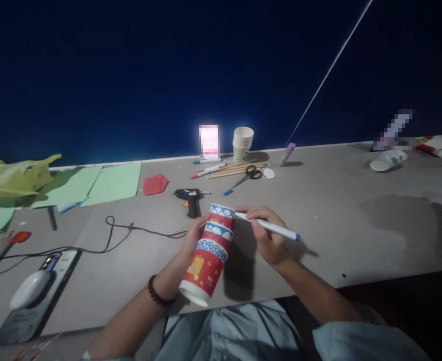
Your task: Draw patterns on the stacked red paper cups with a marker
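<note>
Nested red-printed paper cups [210, 250] sit clasped in your left hand [194, 234], seemingly steadied for the marker [283, 231] your right hand [272, 246] pinches

The left hand [195, 234] is curving in a grasp, the right hand [273, 240] is pinching — thumb [258, 232] and fingers [263, 213] bent — and the left forearm [140, 307] and right forearm [314, 291] are slanting toward each other.
</note>
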Available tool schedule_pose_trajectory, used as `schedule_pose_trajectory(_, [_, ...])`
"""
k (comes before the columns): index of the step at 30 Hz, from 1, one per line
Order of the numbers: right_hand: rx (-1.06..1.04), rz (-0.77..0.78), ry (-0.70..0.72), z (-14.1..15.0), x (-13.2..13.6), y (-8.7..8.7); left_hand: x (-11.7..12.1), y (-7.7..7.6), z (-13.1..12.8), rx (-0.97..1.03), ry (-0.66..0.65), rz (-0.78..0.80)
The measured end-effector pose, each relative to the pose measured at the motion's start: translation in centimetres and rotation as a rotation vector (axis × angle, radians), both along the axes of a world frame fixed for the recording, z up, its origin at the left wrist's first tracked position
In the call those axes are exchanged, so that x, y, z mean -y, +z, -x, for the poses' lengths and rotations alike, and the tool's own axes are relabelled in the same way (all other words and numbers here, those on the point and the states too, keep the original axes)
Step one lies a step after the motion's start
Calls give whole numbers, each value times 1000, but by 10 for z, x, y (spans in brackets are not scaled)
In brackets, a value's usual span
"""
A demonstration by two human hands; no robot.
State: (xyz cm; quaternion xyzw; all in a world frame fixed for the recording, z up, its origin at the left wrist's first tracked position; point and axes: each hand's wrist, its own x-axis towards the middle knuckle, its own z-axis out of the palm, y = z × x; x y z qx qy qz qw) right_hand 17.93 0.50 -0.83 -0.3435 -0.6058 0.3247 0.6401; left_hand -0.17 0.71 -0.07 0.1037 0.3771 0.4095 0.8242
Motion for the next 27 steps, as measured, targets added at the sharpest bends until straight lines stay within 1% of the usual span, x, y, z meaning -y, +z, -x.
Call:
schedule_pose_trajectory(4, [11,1,-8,0,0,0,0,-3,1,41,-20,-30])
schedule_pose_trajectory(8, [20,15,-23,1,0,0,-1,-4,2,46,-56,-8])
schedule_pose_trajectory(11, [20,-1,-19,1,0,0,0,-2,2,31,-24,-4])
schedule_pose_trajectory(16, [16,4,16,-1,0,-3,0,-2,1,45,-22,-16])
schedule_pose_trajectory(23, [47,9,-33,0,0,-1,0,0,1,18,-9,-1])
schedule_pose_trajectory(27, [43,-9,-20,0,-1,0,0,0,1,4,-14,19])
